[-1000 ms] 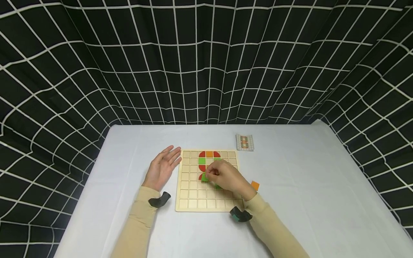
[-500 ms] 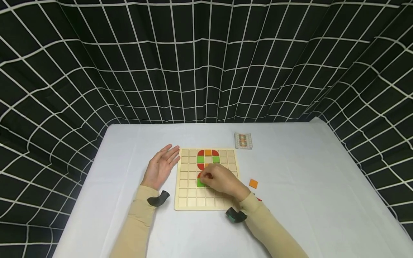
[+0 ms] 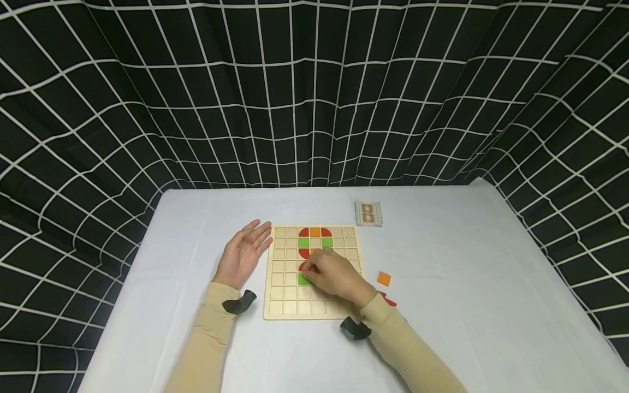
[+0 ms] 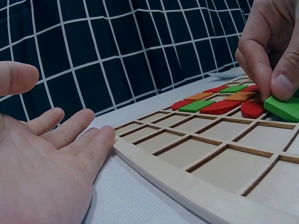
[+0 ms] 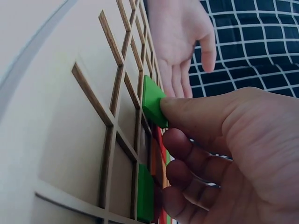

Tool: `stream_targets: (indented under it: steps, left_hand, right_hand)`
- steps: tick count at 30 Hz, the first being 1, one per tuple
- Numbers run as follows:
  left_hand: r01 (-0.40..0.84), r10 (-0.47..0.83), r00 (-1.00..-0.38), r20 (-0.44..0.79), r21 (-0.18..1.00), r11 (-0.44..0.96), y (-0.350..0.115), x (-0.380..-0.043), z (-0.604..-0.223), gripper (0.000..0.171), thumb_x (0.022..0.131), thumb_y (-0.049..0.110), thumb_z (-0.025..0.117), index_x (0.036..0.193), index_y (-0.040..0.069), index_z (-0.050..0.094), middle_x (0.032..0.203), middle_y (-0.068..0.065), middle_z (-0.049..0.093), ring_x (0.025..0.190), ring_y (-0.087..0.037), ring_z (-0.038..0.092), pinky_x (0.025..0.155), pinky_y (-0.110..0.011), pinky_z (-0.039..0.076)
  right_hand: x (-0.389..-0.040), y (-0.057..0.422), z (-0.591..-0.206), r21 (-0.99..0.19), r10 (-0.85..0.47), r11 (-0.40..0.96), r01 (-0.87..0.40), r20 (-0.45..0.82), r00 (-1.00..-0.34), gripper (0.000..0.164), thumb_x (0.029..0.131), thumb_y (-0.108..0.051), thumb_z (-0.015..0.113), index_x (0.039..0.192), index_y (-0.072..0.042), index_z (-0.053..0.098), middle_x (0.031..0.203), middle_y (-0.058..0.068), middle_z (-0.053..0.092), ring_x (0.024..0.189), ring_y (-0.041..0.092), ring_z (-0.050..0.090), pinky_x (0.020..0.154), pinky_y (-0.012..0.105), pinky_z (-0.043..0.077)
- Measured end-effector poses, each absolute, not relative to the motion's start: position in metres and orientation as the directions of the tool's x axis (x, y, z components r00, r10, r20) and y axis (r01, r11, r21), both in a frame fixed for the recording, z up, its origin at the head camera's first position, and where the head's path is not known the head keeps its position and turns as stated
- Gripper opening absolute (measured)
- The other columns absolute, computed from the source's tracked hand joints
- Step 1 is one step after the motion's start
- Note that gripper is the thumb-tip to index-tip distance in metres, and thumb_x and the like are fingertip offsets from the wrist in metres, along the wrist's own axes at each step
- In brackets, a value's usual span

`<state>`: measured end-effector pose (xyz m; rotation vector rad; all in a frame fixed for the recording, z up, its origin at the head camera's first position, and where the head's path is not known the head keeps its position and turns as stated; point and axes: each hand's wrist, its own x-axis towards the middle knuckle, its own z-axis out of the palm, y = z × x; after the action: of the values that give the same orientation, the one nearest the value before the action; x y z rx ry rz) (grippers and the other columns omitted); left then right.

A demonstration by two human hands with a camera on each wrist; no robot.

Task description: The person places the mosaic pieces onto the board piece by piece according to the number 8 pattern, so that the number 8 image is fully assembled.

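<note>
A pale wooden grid board point(image 3: 284, 309) lies on the table. My right hand point(image 3: 338, 277) reaches over its middle and holds a green square tile point(image 3: 304, 279) between thumb and fingers. In the left wrist view this green tile point(image 4: 282, 108) sits slightly tilted at its cell, beside a red rounded tile point(image 4: 252, 109). Another green tile point(image 5: 145, 193) lies in the grid under the right hand. Red, orange and green tiles point(image 3: 304, 242) form a pattern at the board's top; the hand hides part of it. My left hand point(image 3: 239, 257) lies palm up, fingers extended, at the board's left edge.
A loose orange tile point(image 3: 384, 279) lies right of the board. Red tiles point(image 3: 390, 301) lie beside the right wrist, partly hidden by it. A small stack of printed pattern cards point(image 3: 368, 214) is behind the board. A black gridded curtain point(image 3: 314, 109) encloses the white table point(image 3: 467, 262).
My right hand has brought the green tile slightly down and left to the cell below the red rounded tile. Red tiles have come into view by the right wrist. The left hand stays still.
</note>
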<state>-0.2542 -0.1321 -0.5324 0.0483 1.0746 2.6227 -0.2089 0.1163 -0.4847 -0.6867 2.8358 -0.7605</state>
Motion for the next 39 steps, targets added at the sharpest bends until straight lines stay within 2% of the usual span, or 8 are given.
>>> stream_targets:
  steps: [10,16,20,25,33,36,39]
  left_hand:
    - [-0.261,0.288,-0.954,-0.078,0.685,-0.68,-0.133,-0.256,-0.529,0.055,0.113,0.025,0.028,0.161,0.004,0.012,0.168,-0.02,0.02,0.158,-0.029,0.019,0.132,-0.038,0.025]
    - [-0.255,0.283,-0.956,-0.076,0.692,-0.676,-0.132,-0.255,-0.528,0.056,0.113,0.026,0.028,0.161,0.004,0.012,0.168,-0.02,0.021,0.158,-0.028,0.02,0.132,-0.037,0.026]
    - [-0.258,0.279,-0.956,-0.086,0.697,-0.669,-0.133,-0.255,-0.528,0.055,0.113,0.026,0.028,0.161,0.004,0.013,0.168,-0.019,0.022,0.158,-0.028,0.021,0.131,-0.036,0.027]
    - [-0.266,0.288,-0.954,-0.087,0.693,-0.67,-0.133,-0.254,-0.53,0.055,0.113,0.026,0.027,0.161,0.004,0.012,0.168,-0.019,0.022,0.158,-0.028,0.02,0.131,-0.037,0.026]
    - [-0.277,0.301,-0.95,-0.088,0.685,-0.674,-0.132,-0.253,-0.533,0.055,0.113,0.026,0.027,0.161,0.004,0.012,0.168,-0.02,0.02,0.158,-0.029,0.019,0.132,-0.038,0.025]
    - [-0.274,0.3,-0.95,-0.084,0.687,-0.673,-0.133,-0.253,-0.533,0.055,0.113,0.026,0.027,0.161,0.004,0.011,0.168,-0.02,0.02,0.158,-0.029,0.018,0.132,-0.038,0.024]
    - [-0.266,0.293,-0.952,-0.083,0.695,-0.668,-0.133,-0.254,-0.533,0.055,0.113,0.026,0.027,0.161,0.003,0.012,0.168,-0.02,0.02,0.158,-0.029,0.019,0.132,-0.038,0.025]
  right_hand:
    - [-0.209,0.114,-0.482,-0.455,-0.463,0.792,-0.406,-0.014,-0.887,0.007,0.093,-0.022,0.073,0.086,-0.021,0.071,0.078,-0.013,0.062,0.081,0.008,0.05,0.063,0.02,0.045]
    - [-0.218,0.13,-0.469,-0.518,-0.389,0.797,-0.311,-0.045,-0.92,0.005,0.098,-0.02,0.066,0.098,-0.016,0.07,0.077,-0.007,0.06,0.076,0.012,0.051,0.059,0.023,0.043]
    - [-0.224,0.146,-0.463,-0.509,-0.315,0.826,-0.242,-0.06,-0.947,0.011,0.1,-0.016,0.061,0.106,-0.014,0.069,0.077,-0.004,0.06,0.072,0.014,0.05,0.059,0.025,0.041]
    - [-0.226,0.155,-0.463,-0.502,-0.301,0.839,-0.212,-0.104,-0.948,0.015,0.101,-0.016,0.058,0.109,-0.013,0.07,0.077,-0.004,0.062,0.071,0.015,0.051,0.06,0.026,0.042]
    - [-0.222,0.153,-0.469,-0.465,-0.297,0.86,-0.208,-0.126,-0.947,0.014,0.099,-0.018,0.063,0.11,-0.015,0.071,0.097,-0.001,0.072,0.085,0.016,0.053,0.075,0.032,0.051]
    - [-0.222,0.153,-0.468,-0.469,-0.305,0.856,-0.219,-0.115,-0.945,0.013,0.099,-0.019,0.063,0.109,-0.015,0.071,0.097,-0.003,0.072,0.086,0.015,0.054,0.076,0.032,0.052]
    - [-0.224,0.156,-0.463,-0.515,-0.322,0.827,-0.227,-0.103,-0.941,0.014,0.099,-0.019,0.063,0.108,-0.013,0.071,0.088,-0.003,0.07,0.08,0.015,0.054,0.069,0.03,0.051]
